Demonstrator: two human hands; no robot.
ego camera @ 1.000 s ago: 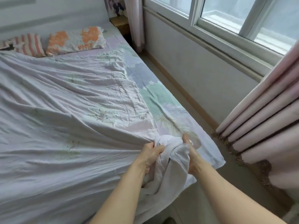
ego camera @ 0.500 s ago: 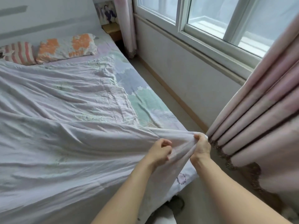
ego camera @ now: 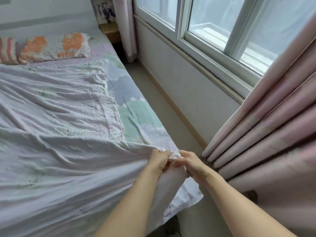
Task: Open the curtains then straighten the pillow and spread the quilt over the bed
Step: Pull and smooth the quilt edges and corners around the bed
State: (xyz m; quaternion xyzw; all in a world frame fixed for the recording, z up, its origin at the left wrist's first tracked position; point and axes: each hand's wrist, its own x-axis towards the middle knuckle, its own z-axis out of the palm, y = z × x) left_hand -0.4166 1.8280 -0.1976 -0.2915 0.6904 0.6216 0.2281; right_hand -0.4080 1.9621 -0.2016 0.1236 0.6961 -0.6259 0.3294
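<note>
Both hands met at lower centre of the frame, on the near right corner of the bed. Left hand (ego camera: 159, 160) was closed w/ fingers curled round a bunch of the quilt (ego camera: 56, 134), knuckles up. Right hand (ego camera: 189, 162) was just beside it, thumb & fingers pinching the same bunched corner; a small wad of white fabric showed between the two hands. Fabric below the grip hung down betw. the forearms.

Quilt, pale lilac w/ faint floral print, lay wrinkled over most of the bed, filling the left & centre of the frame; creases ran from the gripped corner toward the left. Its right edge stopped short of the mattress side, leaving a strip of patterned sheet (ego camera: 135, 115) (blue, green) bare along the right of the bed.

Pillow (ego camera: 54, 47), orange & white, lay at upper left at the bed's head, a striped one (ego camera: 6, 50) touching it at the frame's left edge. Pink curtain (ego camera: 273, 134) was bunched at right; another panel (ego camera: 127, 28) hung at top centre. Window (ego camera: 222, 23) glass was uncovered betw. them.
</note>
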